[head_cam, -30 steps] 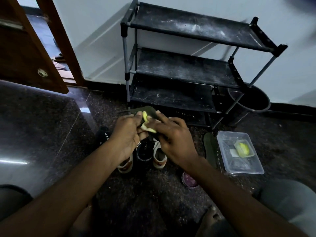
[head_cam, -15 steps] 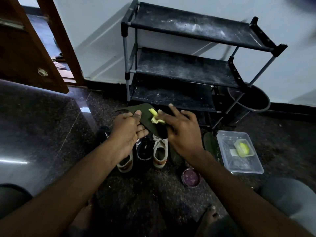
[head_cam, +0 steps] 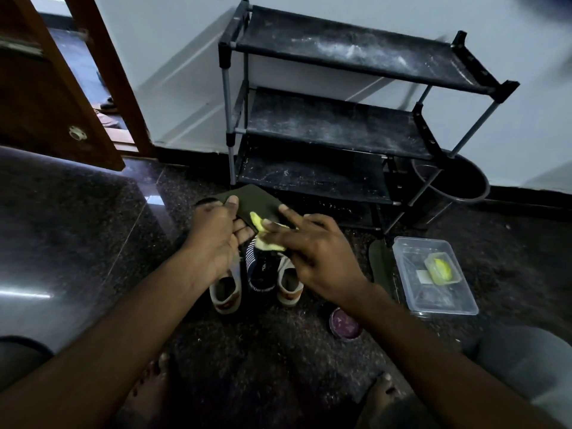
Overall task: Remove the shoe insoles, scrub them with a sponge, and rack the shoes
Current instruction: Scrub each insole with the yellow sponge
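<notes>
My left hand (head_cam: pixel 216 239) grips a dark green insole (head_cam: pixel 258 202) by its left edge, thumb on top, just above the shoes. With straight fingers my right hand (head_cam: pixel 312 255) presses a yellow sponge (head_cam: pixel 263 232) onto the insole. Below the hands stand white shoes (head_cam: pixel 226 289) and a dark striped shoe (head_cam: pixel 260 274) on the floor. A second dark insole (head_cam: pixel 380 264) lies on the floor to the right. The black three-tier shoe rack (head_cam: pixel 334 125) stands against the wall behind.
A clear plastic tub (head_cam: pixel 433 277) holding a yellow sponge sits right of the shoes. A small round purple tin (head_cam: pixel 345 323) lies under my right wrist. A dark bucket (head_cam: pixel 452 181) stands behind the rack's right leg. A wooden door (head_cam: pixel 46 88) is open at the left.
My right hand slid the sponge up the insole and then back down toward me. The left hand kept its grip on the insole, shifting slightly.
</notes>
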